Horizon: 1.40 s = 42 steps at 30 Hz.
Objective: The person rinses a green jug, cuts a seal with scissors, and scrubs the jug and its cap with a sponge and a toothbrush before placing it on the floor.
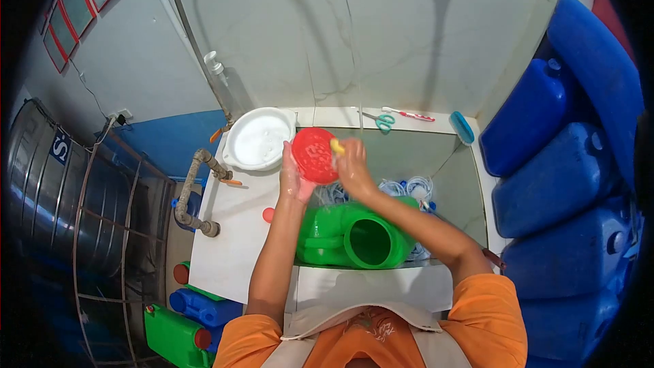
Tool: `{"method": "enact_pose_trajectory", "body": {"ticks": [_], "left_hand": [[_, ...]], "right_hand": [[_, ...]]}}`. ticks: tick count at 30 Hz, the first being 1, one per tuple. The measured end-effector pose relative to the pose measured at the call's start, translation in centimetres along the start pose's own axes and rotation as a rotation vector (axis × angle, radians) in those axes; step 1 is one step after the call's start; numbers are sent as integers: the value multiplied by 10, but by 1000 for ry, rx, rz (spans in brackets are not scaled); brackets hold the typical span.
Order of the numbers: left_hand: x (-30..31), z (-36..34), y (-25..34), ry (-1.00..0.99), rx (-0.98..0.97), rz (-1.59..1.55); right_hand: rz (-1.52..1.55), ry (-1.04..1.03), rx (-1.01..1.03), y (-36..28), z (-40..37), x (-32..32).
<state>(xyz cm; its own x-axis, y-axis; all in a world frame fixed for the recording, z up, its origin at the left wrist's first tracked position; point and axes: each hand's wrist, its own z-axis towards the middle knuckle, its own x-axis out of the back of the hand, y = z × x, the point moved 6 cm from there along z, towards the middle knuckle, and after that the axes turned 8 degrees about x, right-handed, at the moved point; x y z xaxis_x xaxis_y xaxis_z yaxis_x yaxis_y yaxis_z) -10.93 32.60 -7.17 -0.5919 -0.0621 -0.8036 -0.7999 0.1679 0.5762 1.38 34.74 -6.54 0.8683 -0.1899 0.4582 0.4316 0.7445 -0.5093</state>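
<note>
My left hand (293, 178) holds a round red lid (313, 155) from its left edge, with the face turned up and wet-looking. My right hand (353, 169) pinches a yellow sponge (337, 145) against the lid's right side. Below both hands, a green jug (320, 228) lies on its side in the sink (453, 170), its wide round mouth toward me. Behind the jug are several clear and blue plastic pieces (417, 189), partly hidden by it and by my right arm. A small pink-red cap (269, 215) rests on the white counter, left of the jug.
A white basin (233, 158) of suds stands back left, near a pump bottle (215, 65) and pipes (182, 208). Scissors (383, 122), a toothbrush (412, 116) and a blue brush (462, 127) lie on the back ledge. Blue jerrycans (545, 180) line the right.
</note>
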Motion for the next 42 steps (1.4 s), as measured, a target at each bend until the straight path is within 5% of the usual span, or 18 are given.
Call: {"method": "enact_pose_trajectory", "body": {"ticks": [6,8,9,10,12,15,17,20,22,24,27,29,30,32,33,37,39,42], "left_hand": [[-15,-11,-52,159,-16,-53],[-11,-20,-46,88,-99,339],[45,-8,-43,188,-13,1039],[55,-18,-31,205,-19,1039],[34,-60,-12,107,-794,1797],[102,-76,7,311,-666,2235],[142,-76,19,407,-545,2381],[113,-88,31,507,-715,2489],[74,-97,14,168,-789,2352],[48,-106,-28,-407,-525,2069],[48,-94,-80,-527,-397,2059],[56,-58,-81,-134,-140,2126],[48,-48,-82,-141,-148,2121],[32,-30,-73,-27,-286,2063],[27,-25,-73,-30,-295,2059],[22,-3,-66,147,-213,1951],[22,6,-69,216,-134,1919],[27,8,-77,310,-52,1836]], "right_hand": [[-41,-139,267,-39,22,10],[-92,-206,161,10,26,-1],[98,-246,39,15,19,9],[284,-280,-78,17,17,24],[240,-596,-189,9,-6,45],[193,-1004,-124,-1,-67,55],[102,-950,33,-23,-82,51],[72,-978,248,-30,-82,25],[142,-1064,294,-25,-77,16],[225,-1317,207,-18,-76,11],[265,-1253,114,13,-42,22],[136,-1173,24,49,-19,31],[127,-1172,21,57,-9,41],[140,-899,-377,91,15,71],[132,-897,-375,111,8,76],[51,-74,-271,144,-42,89],[-426,195,-36,81,-70,69],[-317,-109,206,47,-72,43]]}}
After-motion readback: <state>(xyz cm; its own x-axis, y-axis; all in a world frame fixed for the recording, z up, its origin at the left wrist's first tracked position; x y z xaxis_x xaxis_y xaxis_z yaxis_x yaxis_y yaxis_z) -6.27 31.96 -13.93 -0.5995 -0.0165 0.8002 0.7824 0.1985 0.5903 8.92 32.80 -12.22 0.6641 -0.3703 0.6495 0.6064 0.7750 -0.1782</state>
